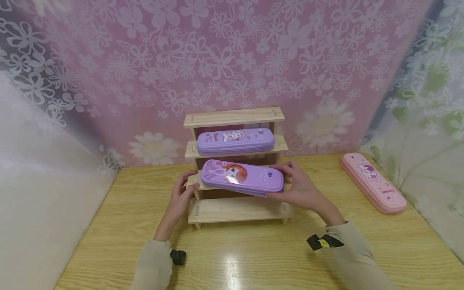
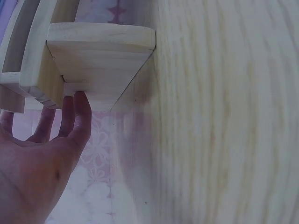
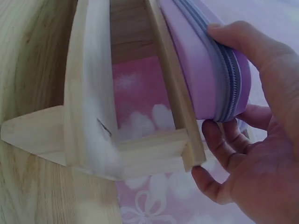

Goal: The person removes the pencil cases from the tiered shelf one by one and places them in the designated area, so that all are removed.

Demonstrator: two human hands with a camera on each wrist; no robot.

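A purple pencil case with a red-haired girl printed on it lies slanted over the third level of a stepped wooden rack. Its right end is between the thumb and fingers of my right hand. The right wrist view shows that thumb on the case near its zipper, with fingertips on the far side and one finger at the shelf end. My left hand grips the left end of the same shelf, thumb at the front; its fingers reach the rack's side in the left wrist view.
A lilac pencil case with a rabbit print sits on the level above. On the wood-grain table, at the far right, lies a pink pencil case. Behind the rack hangs a pink flowered backdrop.
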